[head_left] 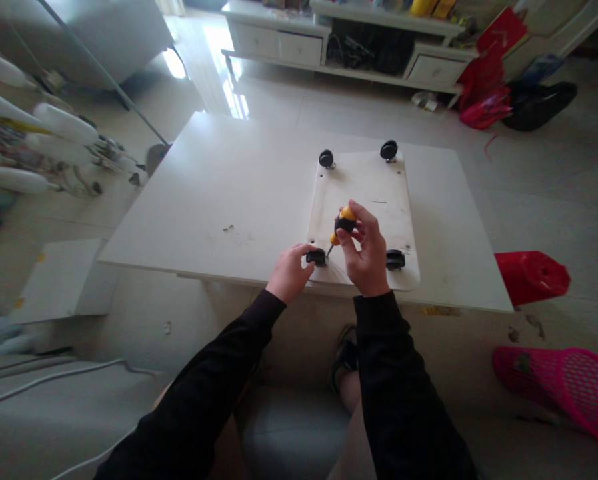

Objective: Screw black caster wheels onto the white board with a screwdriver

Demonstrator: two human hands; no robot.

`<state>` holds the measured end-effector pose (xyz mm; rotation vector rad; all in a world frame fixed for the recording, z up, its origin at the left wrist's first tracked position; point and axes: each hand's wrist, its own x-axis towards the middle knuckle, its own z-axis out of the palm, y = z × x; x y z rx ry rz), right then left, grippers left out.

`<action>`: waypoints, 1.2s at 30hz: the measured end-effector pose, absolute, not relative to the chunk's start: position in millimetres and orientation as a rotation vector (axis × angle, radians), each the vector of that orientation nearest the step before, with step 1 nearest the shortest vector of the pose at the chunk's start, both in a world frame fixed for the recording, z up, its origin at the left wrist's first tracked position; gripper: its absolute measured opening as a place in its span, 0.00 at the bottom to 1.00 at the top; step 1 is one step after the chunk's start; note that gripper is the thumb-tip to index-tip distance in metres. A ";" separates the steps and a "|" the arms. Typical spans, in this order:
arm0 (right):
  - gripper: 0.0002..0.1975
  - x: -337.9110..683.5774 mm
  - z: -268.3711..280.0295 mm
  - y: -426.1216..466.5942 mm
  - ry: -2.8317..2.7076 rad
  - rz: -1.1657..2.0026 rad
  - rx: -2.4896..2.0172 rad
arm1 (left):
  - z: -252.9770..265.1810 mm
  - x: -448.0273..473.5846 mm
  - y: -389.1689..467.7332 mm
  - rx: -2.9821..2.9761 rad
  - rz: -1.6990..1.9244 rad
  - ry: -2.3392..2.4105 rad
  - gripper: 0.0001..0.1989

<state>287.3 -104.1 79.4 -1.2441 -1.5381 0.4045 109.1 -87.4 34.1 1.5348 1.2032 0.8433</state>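
Note:
A white board (363,200) lies on the white table with black caster wheels at its corners. My left hand (293,270) grips the near-left caster (316,257) between thumb and fingers. In my right hand (367,257) is a screwdriver (346,220) with a yellow and black handle, held tilted. Its tip meets the base of that same caster; the screw itself is too small to make out. The near-right caster (395,260) sits just right of my right hand. At the far end are the far-left caster (326,159) and the far-right caster (389,151).
The white table (219,180) extends left of the board, with small dark marks on it. A red bin (533,277) and a pink mesh basket (553,383) are on the right. A white cabinet (279,47) stands at the back, a white box (59,277) at left.

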 end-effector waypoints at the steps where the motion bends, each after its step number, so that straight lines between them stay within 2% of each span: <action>1: 0.24 286.8 79.5 -102.9 -1.548 0.393 -1.247 | 34.3 109.0 -87.4 1.524 0.848 1.198 0.18; 12: 0.21 283.8 85.6 -102.5 -1.537 0.401 -1.197 | 38.3 106.7 -87.8 1.511 0.839 1.192 0.18; 20: 0.20 285.3 92.3 -102.9 -1.533 0.139 -1.277 | 37.2 104.7 -88.2 1.615 0.798 1.191 0.18; 26: 0.24 285.5 90.8 -103.6 -1.571 0.333 -1.179 | 34.9 104.1 -88.2 1.713 0.753 1.229 0.18; 31: 0.15 283.4 91.9 -102.2 -1.484 0.175 -1.211 | 40.3 104.7 -88.9 1.808 0.660 1.255 0.18; 36: 0.18 284.4 91.0 -102.3 -1.506 0.283 -1.168 | 42.5 104.2 -90.4 1.825 0.642 1.262 0.19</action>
